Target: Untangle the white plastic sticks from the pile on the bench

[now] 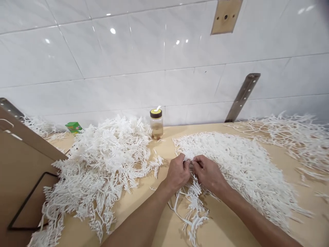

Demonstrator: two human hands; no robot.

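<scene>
My left hand [179, 172] and my right hand [207, 172] meet at the middle of the table, fingertips almost touching. Both are closed in a pinch on a white branching sprig [194, 197], which looks like plastic. Its lower strands hang toward me and rest on the tabletop; the exact spot between my fingers is hidden. Beyond and to the right of my hands spreads a shaggy white mat [239, 161] of similar sprigs, its left edge right by my fingers. A large loose heap of white sprigs [102, 157] lies to the left.
A lidded jar of pale liquid [156, 125] stands near the tiled wall, beside a small green box [74, 127] further left. Thin white strands [300, 140] lie at the right. A brown cardboard panel [23, 171] borders the left side; a metal bracket [243, 97] rises at the back.
</scene>
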